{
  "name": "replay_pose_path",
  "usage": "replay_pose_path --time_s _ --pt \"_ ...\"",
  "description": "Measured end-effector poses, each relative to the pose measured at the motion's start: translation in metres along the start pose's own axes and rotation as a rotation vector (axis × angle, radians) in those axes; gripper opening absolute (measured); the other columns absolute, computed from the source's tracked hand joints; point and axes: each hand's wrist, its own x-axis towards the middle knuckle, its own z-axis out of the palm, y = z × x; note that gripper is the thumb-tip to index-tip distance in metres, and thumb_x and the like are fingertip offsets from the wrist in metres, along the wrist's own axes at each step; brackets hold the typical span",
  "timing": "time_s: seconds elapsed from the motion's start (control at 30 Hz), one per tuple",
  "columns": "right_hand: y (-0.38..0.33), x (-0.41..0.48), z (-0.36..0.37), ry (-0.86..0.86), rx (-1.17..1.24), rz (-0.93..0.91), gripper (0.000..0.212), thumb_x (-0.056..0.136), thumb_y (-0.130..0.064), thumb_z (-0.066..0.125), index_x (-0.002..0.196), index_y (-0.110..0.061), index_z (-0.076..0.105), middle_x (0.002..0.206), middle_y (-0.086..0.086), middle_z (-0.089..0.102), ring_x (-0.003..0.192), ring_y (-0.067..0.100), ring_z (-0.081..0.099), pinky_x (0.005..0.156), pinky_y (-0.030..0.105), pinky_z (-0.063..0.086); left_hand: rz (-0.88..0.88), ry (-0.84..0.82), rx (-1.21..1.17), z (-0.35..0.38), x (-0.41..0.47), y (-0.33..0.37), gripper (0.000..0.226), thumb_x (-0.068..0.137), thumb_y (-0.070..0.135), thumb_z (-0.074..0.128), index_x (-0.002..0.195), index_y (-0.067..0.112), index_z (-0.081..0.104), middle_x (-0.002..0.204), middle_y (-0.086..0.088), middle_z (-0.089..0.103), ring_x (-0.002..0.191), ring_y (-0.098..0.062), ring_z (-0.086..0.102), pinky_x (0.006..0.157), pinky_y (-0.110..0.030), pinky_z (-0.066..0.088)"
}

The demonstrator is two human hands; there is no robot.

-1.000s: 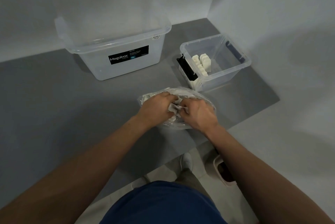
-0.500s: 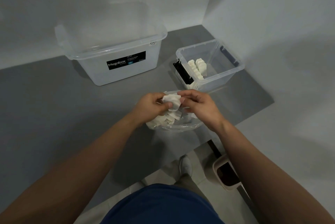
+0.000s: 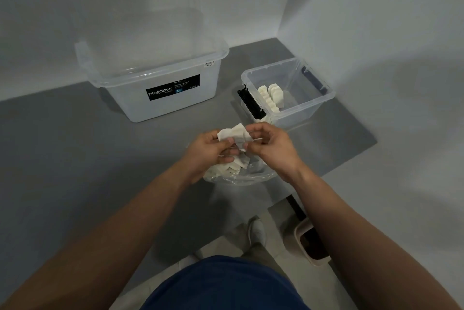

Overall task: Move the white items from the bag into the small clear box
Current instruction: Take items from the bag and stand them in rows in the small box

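Plastic film, thin and clear, forms the bag [image 3: 241,176], which lies open near the front edge of the table [image 3: 75,146] with more pale pieces heaped inside. Just above it, a bunch of the white items [image 3: 234,133] is held between the 2 hands. The left hand [image 3: 208,151] has its grip closed round the bunch's left side, thumb on top, and the right hand [image 3: 271,149] pinches the right edge. The pieces look thin, flat and soft, probably very light and easily creased, and they seem to cling together. A gentle pinch across the flat faces near an edge should therefore hold them better than a squeeze. The film looks slippery and may lift along with them unless it is kept down. The small clear box [image 3: 324,98] stands toward the table's far right corner, lid off, a black latch [image 3: 251,103] on its near left side. A stacked row [image 3: 272,95] of the same pieces stands on edge against its left wall. The large clear box [image 3: 160,78] sits at the far left, well apart.
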Motion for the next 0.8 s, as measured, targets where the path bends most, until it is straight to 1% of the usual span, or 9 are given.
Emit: replay_pose_path --time_s 0.1,0.23,0.37,0.43,0.5,0.6,0.67,0.73,0.8 --pt "-0.001 0.004 -0.008 0.049 -0.258 -0.082 0.026 0.089 -0.007 0.07 0.107 -0.024 0.077 0.092 -0.009 0.074 0.074 0.005 0.066 0.073 0.02 0.053 0.023 0.017 0.085 -0.006 -0.001 -0.002 0.018 0.101 0.01 0.06 0.118 0.006 0.066 0.104 -0.016 0.076 0.094 -0.023 0.075 0.078 -0.029 0.062" --pt "-0.011 0.01 -0.024 0.004 -0.561 -0.226 0.029 0.093 -0.01 0.064 0.112 -0.028 0.077 0.11 -0.01 0.067 0.095 0.006 0.065 0.087 0.019 0.052 0.097 0.078 0.349 -0.013 0.0 0.003 0.011 0.099 0.009 0.061 0.11 0.007 0.065 0.094 -0.016 0.077 0.092 -0.027 0.076 0.076 -0.031 0.063" --pt "-0.03 0.01 -0.04 -0.087 -0.663 -0.257 0.035 0.093 -0.018 0.07 0.125 -0.031 0.067 0.108 -0.017 0.066 0.085 -0.007 0.063 0.077 0.005 0.046 0.13 0.04 0.488 -0.004 0.002 0.012 0.01 0.096 0.007 0.06 0.098 0.008 0.07 0.084 -0.014 0.076 0.084 -0.029 0.077 0.08 -0.048 0.063" --pt "-0.036 0.01 -0.044 -0.146 -0.71 -0.279 0.034 0.091 -0.024 0.075 0.123 -0.031 0.066 0.11 -0.014 0.067 0.085 -0.005 0.065 0.077 0.011 0.052 0.114 0.009 0.485 0.006 0.002 0.017 0.013 0.098 0.005 0.059 0.099 0.007 0.072 0.087 -0.012 0.077 0.084 -0.022 0.077 0.08 -0.047 0.063" --pt "-0.042 0.011 -0.046 -0.175 -0.754 -0.309 0.027 0.09 -0.025 0.076 0.116 -0.029 0.07 0.115 -0.009 0.069 0.083 -0.01 0.064 0.079 0.009 0.052 0.076 -0.025 0.435 0.015 0.003 0.019 0.013 0.098 0.006 0.061 0.1 0.011 0.073 0.093 -0.011 0.078 0.088 -0.019 0.077 0.084 -0.046 0.063" --pt "-0.049 0.015 -0.049 -0.193 -0.781 -0.327 0.019 0.091 -0.027 0.076 0.11 -0.028 0.074 0.097 -0.012 0.073 0.082 -0.008 0.064 0.074 0.006 0.049 0.063 -0.091 0.356 0.022 0.003 0.021 0.018 0.092 0.009 0.071 0.106 0.02 0.074 0.095 -0.007 0.079 0.09 -0.019 0.077 0.087 -0.041 0.062" --pt "-0.051 0.018 -0.053 -0.212 -0.793 -0.326 0.02 0.091 -0.028 0.075 0.111 -0.028 0.075 0.095 -0.012 0.073 0.08 -0.009 0.063 0.069 0.002 0.045 0.094 -0.127 0.357 0.025 0.002 0.023 0.025 0.086 0.012 0.079 0.108 0.024 0.074 0.098 -0.006 0.078 0.091 -0.021 0.076 0.085 -0.036 0.061" --pt "-0.05 0.022 -0.056 -0.229 -0.79 -0.314 0.021 0.091 -0.03 0.075 0.111 -0.03 0.074 0.096 -0.013 0.073 0.081 -0.009 0.064 0.073 0.004 0.047 0.091 -0.142 0.308 0.028 0.002 0.025 0.023 0.087 0.014 0.08 0.109 0.018 0.074 0.102 -0.01 0.077 0.098 -0.027 0.075 0.087 -0.034 0.061" --pt "-0.049 0.024 -0.062 -0.233 -0.747 -0.292 0.022 0.09 -0.038 0.076 0.111 -0.033 0.074 0.095 -0.015 0.074 0.085 -0.006 0.068 0.079 0.012 0.053 0.069 -0.109 0.266 0.031 0.004 0.026 0.016 0.091 0.013 0.075 0.107 0.011 0.074 0.101 -0.014 0.077 0.101 -0.032 0.074 0.09 -0.037 0.061"
